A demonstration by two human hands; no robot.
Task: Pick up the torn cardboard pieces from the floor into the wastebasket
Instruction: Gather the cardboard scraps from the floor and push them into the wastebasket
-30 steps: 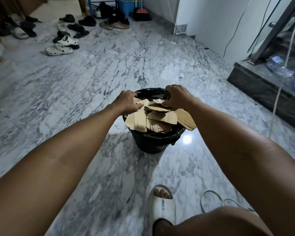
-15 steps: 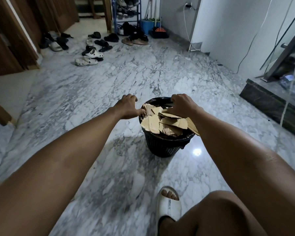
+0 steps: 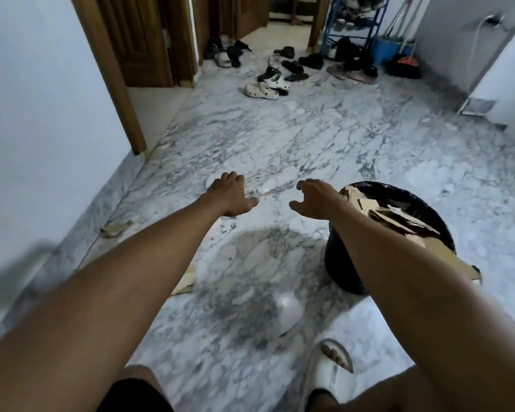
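I have lifted both hands off the wastebasket [image 3: 399,200], which now sits packed with cardboard to my right. My left hand [image 3: 229,194] and right hand [image 3: 314,200] reach forward over the floor [image 3: 309,138], fingers loosely curled, holding nothing. Two torn pieces remain: one [image 3: 115,228] by the wall, another [image 3: 186,281] under my left forearm.

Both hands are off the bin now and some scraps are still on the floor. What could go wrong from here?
1. The wastebasket is heaped: one cardboard sheet overhangs its rim and could slide out when more is added.
2. The scrap by the wall lies far off to the left and could be missed.
3. The piece under the left forearm is partly hidden, so the empty left hand and right hand may overlook it.
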